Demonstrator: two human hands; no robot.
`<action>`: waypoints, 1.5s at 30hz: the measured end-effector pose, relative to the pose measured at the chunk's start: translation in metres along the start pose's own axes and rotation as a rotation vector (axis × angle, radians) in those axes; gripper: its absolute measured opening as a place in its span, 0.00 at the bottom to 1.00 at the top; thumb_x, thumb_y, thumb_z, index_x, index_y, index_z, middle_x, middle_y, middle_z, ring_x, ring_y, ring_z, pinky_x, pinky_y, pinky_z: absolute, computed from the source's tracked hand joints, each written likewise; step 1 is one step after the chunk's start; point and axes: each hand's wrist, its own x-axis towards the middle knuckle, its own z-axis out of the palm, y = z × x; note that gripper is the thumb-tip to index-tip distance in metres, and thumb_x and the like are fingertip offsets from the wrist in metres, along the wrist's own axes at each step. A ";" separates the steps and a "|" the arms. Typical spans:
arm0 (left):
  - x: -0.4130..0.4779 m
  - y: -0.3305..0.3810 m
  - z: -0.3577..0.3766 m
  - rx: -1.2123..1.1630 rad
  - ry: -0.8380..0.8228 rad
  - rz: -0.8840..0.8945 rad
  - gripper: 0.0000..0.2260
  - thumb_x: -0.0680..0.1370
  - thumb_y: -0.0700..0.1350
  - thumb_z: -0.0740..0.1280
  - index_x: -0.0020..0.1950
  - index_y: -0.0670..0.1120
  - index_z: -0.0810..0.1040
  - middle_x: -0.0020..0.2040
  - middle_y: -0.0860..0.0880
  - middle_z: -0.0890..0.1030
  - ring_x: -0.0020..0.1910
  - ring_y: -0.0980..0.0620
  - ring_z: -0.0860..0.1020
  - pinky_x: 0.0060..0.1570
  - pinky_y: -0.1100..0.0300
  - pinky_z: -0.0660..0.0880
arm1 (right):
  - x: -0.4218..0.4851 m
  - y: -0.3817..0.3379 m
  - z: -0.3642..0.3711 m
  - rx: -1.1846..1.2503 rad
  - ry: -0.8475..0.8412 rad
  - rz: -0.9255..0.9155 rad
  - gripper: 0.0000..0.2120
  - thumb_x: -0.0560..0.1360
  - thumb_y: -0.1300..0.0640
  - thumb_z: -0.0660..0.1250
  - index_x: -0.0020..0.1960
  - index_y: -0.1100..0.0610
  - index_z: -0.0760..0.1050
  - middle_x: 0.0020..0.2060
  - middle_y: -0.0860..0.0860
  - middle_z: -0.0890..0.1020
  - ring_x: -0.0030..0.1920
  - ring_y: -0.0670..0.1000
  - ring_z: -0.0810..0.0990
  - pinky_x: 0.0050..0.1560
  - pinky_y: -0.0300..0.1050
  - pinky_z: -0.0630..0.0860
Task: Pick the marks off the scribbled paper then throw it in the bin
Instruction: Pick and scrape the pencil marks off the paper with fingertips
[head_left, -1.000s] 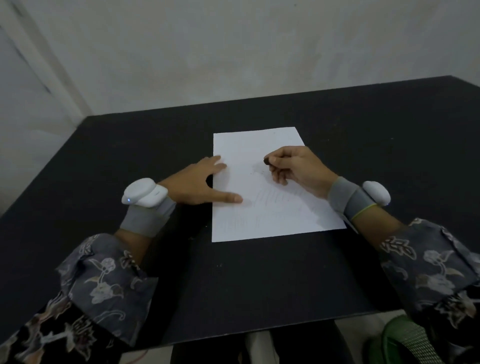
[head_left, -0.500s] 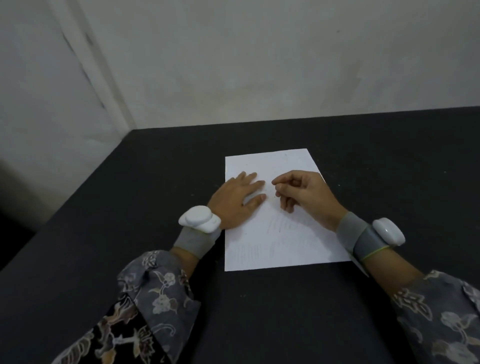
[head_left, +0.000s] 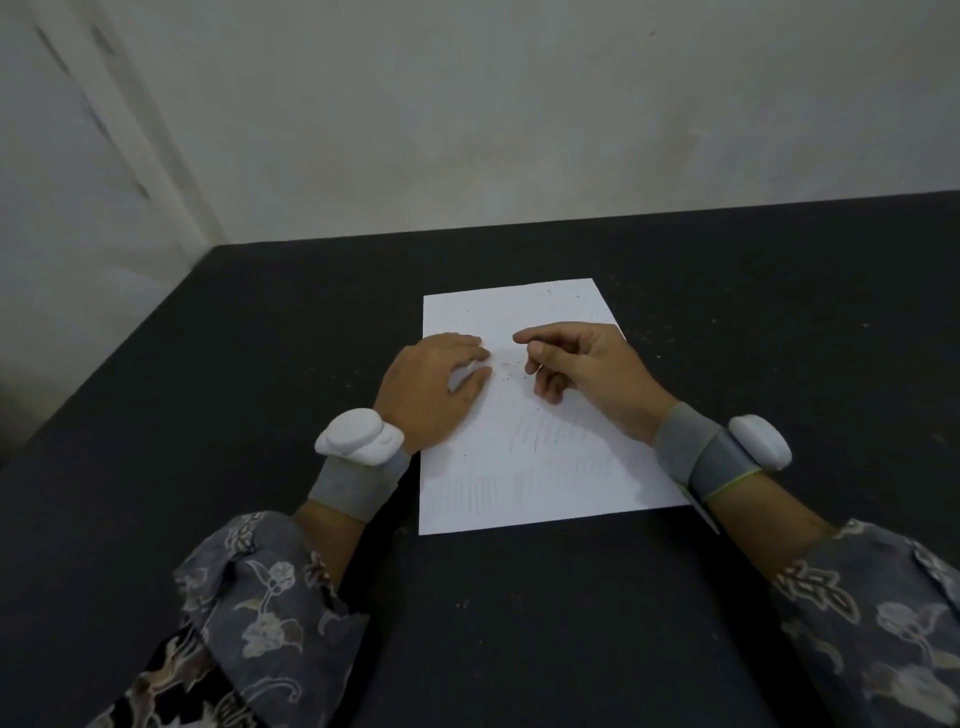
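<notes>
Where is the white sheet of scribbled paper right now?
In the head view, the white sheet of scribbled paper lies flat mid-table on the black tabletop, the left hand resting on its left edge, the right hand over it.

A black table (head_left: 571, 623) fills the lower part of the view, dotted with small pale specks. Behind it stands a whitish wall (head_left: 519, 104), meeting a second wall (head_left: 78, 208) at the left corner, where a pale strip runs down diagonally.
</notes>
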 end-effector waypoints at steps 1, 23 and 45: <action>-0.001 0.000 0.000 -0.017 0.007 -0.008 0.12 0.79 0.45 0.67 0.60 0.43 0.81 0.62 0.47 0.80 0.62 0.50 0.76 0.62 0.66 0.63 | 0.000 0.001 0.000 0.009 -0.002 0.001 0.09 0.78 0.65 0.63 0.56 0.61 0.78 0.38 0.57 0.81 0.32 0.50 0.78 0.32 0.40 0.76; -0.002 -0.004 -0.004 -0.015 -0.166 -0.112 0.21 0.80 0.56 0.62 0.70 0.49 0.73 0.73 0.53 0.68 0.75 0.52 0.62 0.72 0.46 0.61 | -0.016 -0.006 0.000 -0.320 -0.044 -0.104 0.06 0.73 0.64 0.71 0.49 0.59 0.82 0.37 0.51 0.83 0.32 0.46 0.80 0.36 0.32 0.75; 0.005 -0.003 -0.003 0.067 -0.265 -0.126 0.22 0.81 0.59 0.56 0.73 0.56 0.67 0.76 0.57 0.61 0.77 0.53 0.55 0.74 0.47 0.55 | -0.023 -0.019 0.017 -0.721 -0.230 -0.234 0.05 0.71 0.66 0.71 0.43 0.58 0.83 0.37 0.47 0.83 0.35 0.40 0.77 0.37 0.27 0.70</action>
